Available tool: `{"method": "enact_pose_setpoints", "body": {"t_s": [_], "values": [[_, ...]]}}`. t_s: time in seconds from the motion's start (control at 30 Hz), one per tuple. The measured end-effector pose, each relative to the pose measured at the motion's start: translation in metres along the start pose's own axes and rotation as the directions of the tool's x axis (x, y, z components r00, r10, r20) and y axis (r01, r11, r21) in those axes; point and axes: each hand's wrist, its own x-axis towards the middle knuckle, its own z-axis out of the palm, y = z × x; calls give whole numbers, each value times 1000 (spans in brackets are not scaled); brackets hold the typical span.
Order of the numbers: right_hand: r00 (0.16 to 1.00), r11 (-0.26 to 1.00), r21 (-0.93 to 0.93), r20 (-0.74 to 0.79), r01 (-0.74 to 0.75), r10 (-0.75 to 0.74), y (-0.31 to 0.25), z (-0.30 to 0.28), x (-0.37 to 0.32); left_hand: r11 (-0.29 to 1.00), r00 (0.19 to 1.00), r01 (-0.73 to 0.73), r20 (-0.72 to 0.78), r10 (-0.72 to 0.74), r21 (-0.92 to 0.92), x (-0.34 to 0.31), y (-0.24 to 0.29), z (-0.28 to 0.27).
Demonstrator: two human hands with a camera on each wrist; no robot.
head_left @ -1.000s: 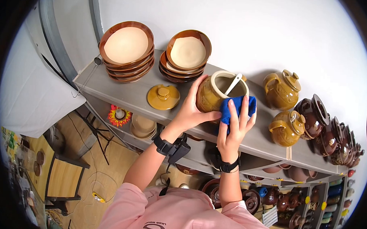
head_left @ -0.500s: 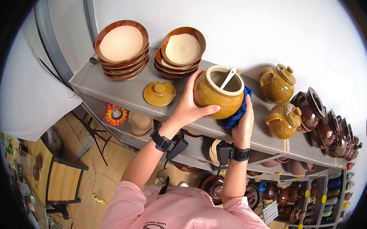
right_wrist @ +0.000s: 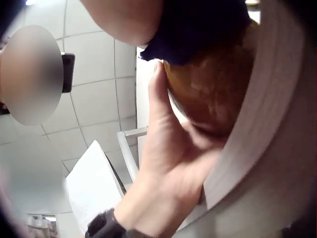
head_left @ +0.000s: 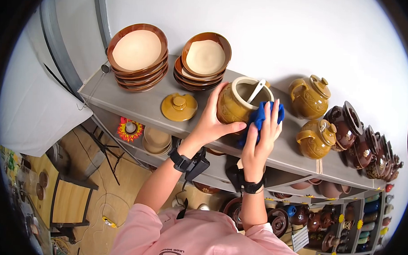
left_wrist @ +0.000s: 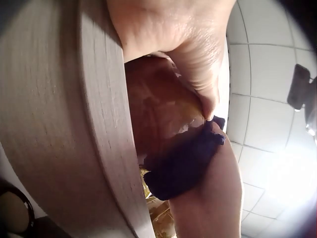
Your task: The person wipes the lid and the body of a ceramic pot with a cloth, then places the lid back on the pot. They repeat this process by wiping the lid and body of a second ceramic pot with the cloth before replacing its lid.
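Observation:
A mustard-brown glazed jar stands tilted at the shelf's front edge, its pale rim facing up toward the head camera. A white spoon leans inside its mouth. My left hand grips the jar's left side, thumb across the front and fingers behind it. My right hand presses a bunched blue cloth against the jar's right front, its fingers long and nearly straight over the fabric. In the left wrist view the cloth lies on the jar's glossy wall below my left thumb. A matching knobbed lid lies left of the jar.
Two stacks of brown-rimmed bowls stand at the back left of the grey shelf. Two mustard lidded pots and several dark brown pots line the right side. A white wall rises behind.
My right hand went round to the jar's right side with the cloth, then came back over its front. The jar turned slightly and back; my left hand kept its grip.

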Motion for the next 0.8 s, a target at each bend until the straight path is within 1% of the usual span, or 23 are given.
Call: {"method": "enact_pose_setpoints", "body": {"t_s": [0.07,0.1,0.13,0.17,0.2,0.23,0.27,0.33,0.37,0.4,0.47,0.5,0.6,0.7,0.8], "values": [[999,997,72,3,-38,37,10,-3,10,1000,1000,8,-3,-8,-4,0,1,0],[993,977,184,-32,-109,117,14,-1,14,1000,1000,13,-5,-13,-7,0,1,1],[979,934,302,-16,-188,202,22,0,16,1000,1000,17,-6,-17,-1,-1,1,1],[934,797,502,65,-335,352,25,-1,19,1000,1000,20,-6,-20,5,0,2,1],[866,597,660,175,-457,469,26,-2,21,1000,1000,21,-6,-21,11,0,3,1],[816,476,720,217,-504,536,31,-2,20,999,999,20,-31,-19,30,-1,2,1],[748,319,778,273,-542,605,40,1,16,999,998,18,-55,-15,48,-4,2,2],[596,-17,834,408,-552,691,51,6,10,999,997,15,-78,-11,48,-4,0,3],[577,-77,822,459,-564,676,55,4,7,999,997,16,-75,-14,31,-4,-1,3],[579,-80,829,452,-553,678,56,5,6,1000,997,19,-72,-18,15,-4,-4,2],[583,-87,845,435,-528,686,60,7,3,985,997,15,-72,-2,170,-3,-16,-8],[587,-81,850,425,-521,688,60,6,3,969,997,10,-71,8,245,-1,-14,-10],[605,-41,860,390,-508,694,55,5,3,976,990,55,-139,-26,209,-1,-3,-4],[629,31,862,344,-507,697,45,3,6,982,992,40,-124,-17,186,-2,-5,-9],[658,102,860,301,-500,690,43,3,6,996,985,84,-149,-82,6,-6,1,-4]]}}
